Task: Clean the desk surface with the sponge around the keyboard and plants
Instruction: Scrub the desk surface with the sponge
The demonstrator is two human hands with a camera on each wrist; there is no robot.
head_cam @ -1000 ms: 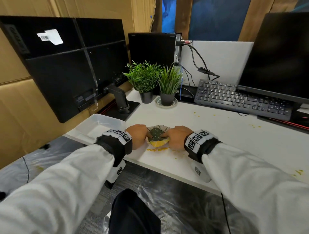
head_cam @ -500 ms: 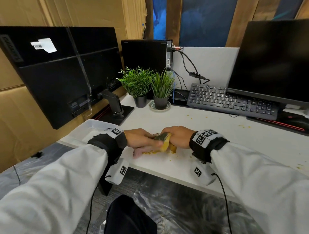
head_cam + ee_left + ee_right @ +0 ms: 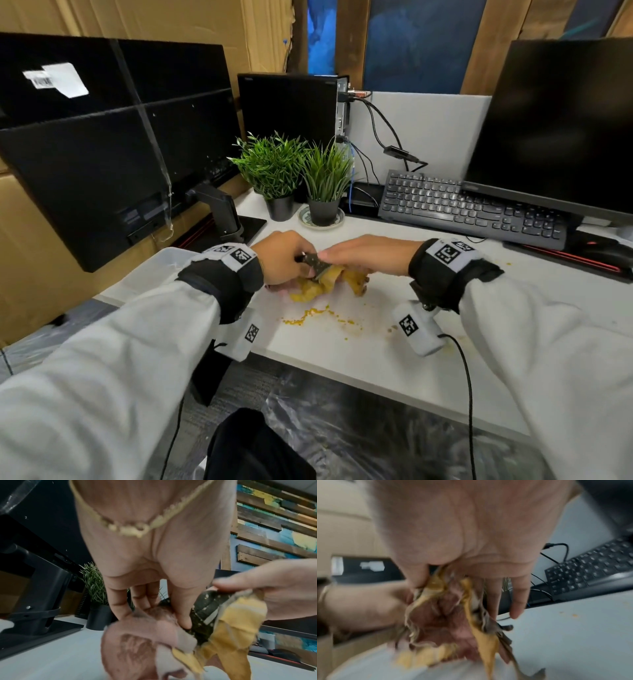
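A thin, floppy sponge [image 3: 323, 274], yellow with a dark green speckled part and pinkish patches, hangs crumpled just above the white desk [image 3: 376, 359]. My left hand [image 3: 284, 257] pinches its left end; in the left wrist view the thumb and fingers [image 3: 183, 620] press into the dark part of the sponge [image 3: 231, 615]. My right hand [image 3: 363, 255] grips the right end, fingers curled over the folded sponge [image 3: 479, 635]. Yellow crumbs [image 3: 315, 313] lie on the desk right in front of both hands. The right wrist view is blurred.
Two potted plants [image 3: 274, 164] [image 3: 325, 174] stand behind the hands, one on a saucer [image 3: 301, 219]. A black keyboard [image 3: 472, 212] lies at the back right under a monitor [image 3: 555, 126]. Another monitor [image 3: 102, 137] and a clear plastic bin [image 3: 154, 270] are on the left.
The sponge lay flat between both hands on the desk; now it is bunched up and lifted slightly. A trail of yellow crumbs shows in front of the hands.
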